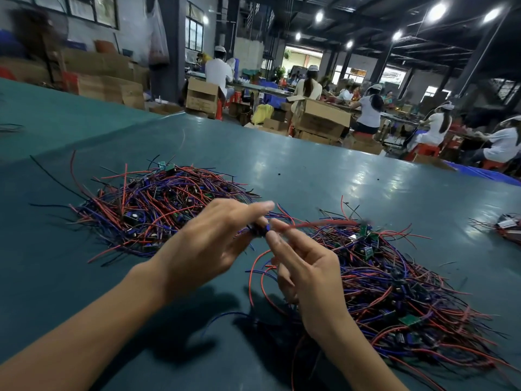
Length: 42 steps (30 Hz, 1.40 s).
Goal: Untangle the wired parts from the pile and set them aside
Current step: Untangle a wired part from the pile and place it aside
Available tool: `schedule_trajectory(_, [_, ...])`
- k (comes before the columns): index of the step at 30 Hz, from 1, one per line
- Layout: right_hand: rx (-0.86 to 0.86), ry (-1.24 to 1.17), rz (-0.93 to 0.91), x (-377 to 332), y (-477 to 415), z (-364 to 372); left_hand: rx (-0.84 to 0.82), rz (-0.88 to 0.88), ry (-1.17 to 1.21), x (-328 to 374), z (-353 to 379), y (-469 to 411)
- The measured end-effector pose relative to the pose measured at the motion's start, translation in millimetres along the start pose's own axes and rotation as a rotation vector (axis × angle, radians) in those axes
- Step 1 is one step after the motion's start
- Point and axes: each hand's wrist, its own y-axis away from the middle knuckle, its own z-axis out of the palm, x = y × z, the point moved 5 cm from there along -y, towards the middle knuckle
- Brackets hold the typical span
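Two heaps lie on the table (310,170). The left pile (146,210) sits mid-left. At centre the left grip (208,244) pinches one wired part (258,230), and the right grip (304,266) pinches its red lead (324,223), which runs toward the right pile (394,292) at lower right. Untangling is underway, I judge; next, draw the lead free.

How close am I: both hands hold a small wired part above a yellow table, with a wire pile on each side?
Not quite: the head view shows a dark teal table, not yellow. The left hand and right hand do hold a small wired part above it, left pile and right pile flanking.
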Motion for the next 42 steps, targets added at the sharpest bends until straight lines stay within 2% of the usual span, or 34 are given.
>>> schedule_trajectory(4, [-0.037, -0.058, 0.008, 0.8, -0.4, 0.8, -0.052, -0.014, 0.096, 7.0, 12.9, 2.6])
schedule_trajectory(6, [-0.024, -0.115, 0.014, 1.7, 0.0, 0.0, -0.049, -0.08, 0.121, 4.3, 15.9, 4.2])
schedule_trajectory(8, [0.037, -0.104, 0.036, 2.2, -1.1, -4.1, -0.021, -0.136, 0.056, 0.3, 15.4, 4.8])
schedule_trajectory(11, [0.082, -0.16, 0.1, 6.7, -3.1, -9.2, -0.023, -0.126, -0.022, -1.3, 13.8, 4.3])
schedule_trajectory(17, [0.032, -0.178, 0.231, 12.3, -0.5, -7.0, -0.135, -0.276, 0.05, -6.9, 19.5, 6.6])
schedule_trajectory(21, [0.03, -0.25, 0.221, 8.1, -1.8, -7.5, -0.165, -0.334, 0.046, -6.5, 23.1, 9.6])
schedule_trajectory(27, [0.137, -0.202, 0.25, 1.7, -6.8, -17.7, -0.076, -0.533, 0.171, -10.0, 28.5, 11.9])
schedule_trajectory(31, [0.18, -0.172, 0.198, -4.8, -10.6, -27.1, -0.119, -0.638, 0.262, -12.8, 36.7, 11.3])
schedule_trajectory(37, [0.266, -0.231, 0.118, -18.6, -18.6, -47.9, -0.093, -0.915, 0.546, -38.7, 29.4, 27.4])
schedule_trajectory(42, [0.319, -0.281, 0.087, -20.6, -19.4, -55.3, -0.042, -1.036, 0.696, -49.4, 29.9, 33.5])
